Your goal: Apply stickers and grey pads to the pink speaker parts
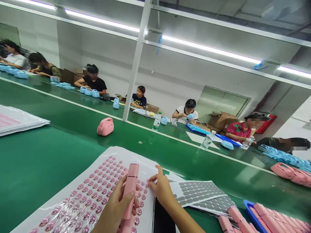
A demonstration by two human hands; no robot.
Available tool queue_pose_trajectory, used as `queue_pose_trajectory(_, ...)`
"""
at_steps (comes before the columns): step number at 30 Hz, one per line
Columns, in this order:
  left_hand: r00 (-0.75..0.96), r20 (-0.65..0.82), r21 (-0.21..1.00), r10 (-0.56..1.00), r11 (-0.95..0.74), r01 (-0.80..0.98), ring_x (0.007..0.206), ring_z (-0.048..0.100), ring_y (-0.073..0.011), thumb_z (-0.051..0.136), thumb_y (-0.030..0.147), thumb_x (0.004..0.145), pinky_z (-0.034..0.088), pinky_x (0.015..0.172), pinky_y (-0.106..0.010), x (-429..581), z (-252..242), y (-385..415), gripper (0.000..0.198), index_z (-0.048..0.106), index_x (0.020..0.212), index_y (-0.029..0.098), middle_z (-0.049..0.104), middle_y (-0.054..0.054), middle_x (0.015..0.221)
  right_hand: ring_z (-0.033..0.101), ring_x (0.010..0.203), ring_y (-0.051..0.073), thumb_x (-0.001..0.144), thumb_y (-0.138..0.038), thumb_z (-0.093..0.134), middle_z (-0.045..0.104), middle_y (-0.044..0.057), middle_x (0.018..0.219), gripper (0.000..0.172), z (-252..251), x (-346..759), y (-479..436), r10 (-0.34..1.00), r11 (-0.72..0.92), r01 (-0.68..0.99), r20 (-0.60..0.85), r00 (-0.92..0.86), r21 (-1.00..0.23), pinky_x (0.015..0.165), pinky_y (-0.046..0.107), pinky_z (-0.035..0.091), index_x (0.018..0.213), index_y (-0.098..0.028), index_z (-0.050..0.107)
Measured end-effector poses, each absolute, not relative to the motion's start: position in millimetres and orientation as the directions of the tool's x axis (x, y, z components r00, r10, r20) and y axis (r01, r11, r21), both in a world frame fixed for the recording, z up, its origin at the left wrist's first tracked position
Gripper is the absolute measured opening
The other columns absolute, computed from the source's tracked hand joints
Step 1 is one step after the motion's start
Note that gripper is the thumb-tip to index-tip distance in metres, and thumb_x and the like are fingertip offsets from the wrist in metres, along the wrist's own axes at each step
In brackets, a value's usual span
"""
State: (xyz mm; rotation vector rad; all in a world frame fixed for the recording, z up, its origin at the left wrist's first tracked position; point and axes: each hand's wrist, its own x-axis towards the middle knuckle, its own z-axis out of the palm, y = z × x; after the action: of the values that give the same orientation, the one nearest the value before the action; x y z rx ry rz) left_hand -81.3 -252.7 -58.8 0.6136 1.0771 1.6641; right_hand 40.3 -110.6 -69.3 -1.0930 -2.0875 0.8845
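Pink device [131,185] in left hand [116,204]

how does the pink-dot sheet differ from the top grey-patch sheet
Shape: the pink-dot sheet carries round pieces; the grey-patch sheet carries rounded rectangles.
Finish: the pink-dot sheet's pieces are shiny; the grey-patch sheet's look flat and dull.
Place: the pink-dot sheet lies below the left hand, which holds a pink stick; the grey-patch sheet lies to the right.
Shared: both have white backing and pieces in rows.
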Motion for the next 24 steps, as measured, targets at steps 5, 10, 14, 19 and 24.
queue_pose_trajectory(5,-0.362,-0.099,0.869,0.927,-0.097,-0.486,0.055,0.054,-0.0122,0.062,0.038,0.074,0.046,0.053,-0.029,-77.6,-54.4,-254.3,0.054,0.036,0.119,0.024,0.058,-0.008,0.100,0.060,0.074,0.023,0.067,-0.006,0.052,0.067,0.003,0.075,0.060,-74.2,33.8,-118.3,0.863,0.436,0.456,0.215,-0.458,-0.776,0.073,0.035,0.043,0.124,-0.013,0.034)
queue_pose_trajectory(10,-0.369,-0.118,0.879,0.922,-0.075,-0.470,0.052,0.053,-0.0116,0.065,0.036,0.071,0.046,0.050,-0.028,-75.6,-48.7,-256.5,0.055,0.036,0.117,0.024,0.060,-0.007,0.095,0.059,0.066,0.020,0.061,-0.004,0.055,0.066,-0.001,0.071,0.052,-74.9,32.9,-106.0,0.865,0.398,0.414,0.183,-0.467,-0.819,0.065,0.031,0.042,0.109,-0.018,0.039)
queue_pose_trajectory(14,-0.391,-0.138,0.885,0.910,-0.065,-0.462,0.052,0.054,-0.0128,0.067,0.038,0.069,0.046,0.049,-0.028,-74.3,-50.0,-256.1,0.056,0.039,0.116,0.024,0.061,-0.004,0.085,0.057,0.057,0.015,0.056,-0.005,0.059,0.065,-0.006,0.065,0.043,-83.4,33.5,-92.3,0.866,0.313,0.346,0.116,-0.487,-0.885,0.058,0.026,0.041,0.091,-0.022,0.040)
queue_pose_trajectory(19,-0.360,-0.114,0.896,0.926,-0.061,-0.440,0.055,0.054,-0.0127,0.060,0.040,0.076,0.047,0.052,-0.027,-74.8,-53.1,-255.3,0.052,0.037,0.120,0.025,0.061,-0.003,0.084,0.053,0.045,0.013,0.056,-0.015,0.062,0.060,-0.008,0.052,0.041,-81.4,29.3,-84.2,0.879,0.166,0.228,0.039,-0.475,-0.960,0.048,0.024,0.035,0.081,-0.024,0.031)
queue_pose_trajectory(24,-0.356,-0.034,0.938,0.934,-0.094,-0.335,0.062,0.055,-0.0143,0.061,0.042,0.076,0.047,0.053,-0.027,-71.1,-54.8,-255.8,0.055,0.036,0.122,0.024,0.059,-0.001,0.083,0.060,0.063,0.015,0.064,-0.027,0.064,0.062,-0.007,0.061,0.042,-31.9,37.8,-105.3,0.867,0.202,0.045,0.157,-0.474,-0.978,0.063,0.027,0.039,0.088,-0.024,0.029)
